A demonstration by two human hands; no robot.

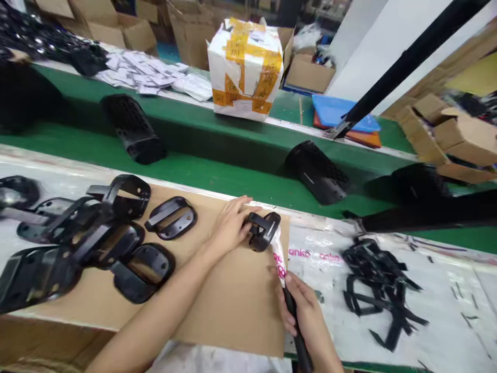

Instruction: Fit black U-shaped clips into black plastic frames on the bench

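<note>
Your right hand (pixel 306 316) is closed around a black-handled tool (pixel 297 331), its white-and-pink tip (pixel 278 256) reaching up to a black plastic frame (pixel 264 231) held closed in your left hand (pixel 229 225). Just left of that grip, more black frames (pixel 171 217) lie on a cardboard sheet (pixel 233 305). Right of your right hand sits a heap of black plastic strips (pixel 382 290), and a green conveyor belt (pixel 205 176) runs beyond both hands.
</note>
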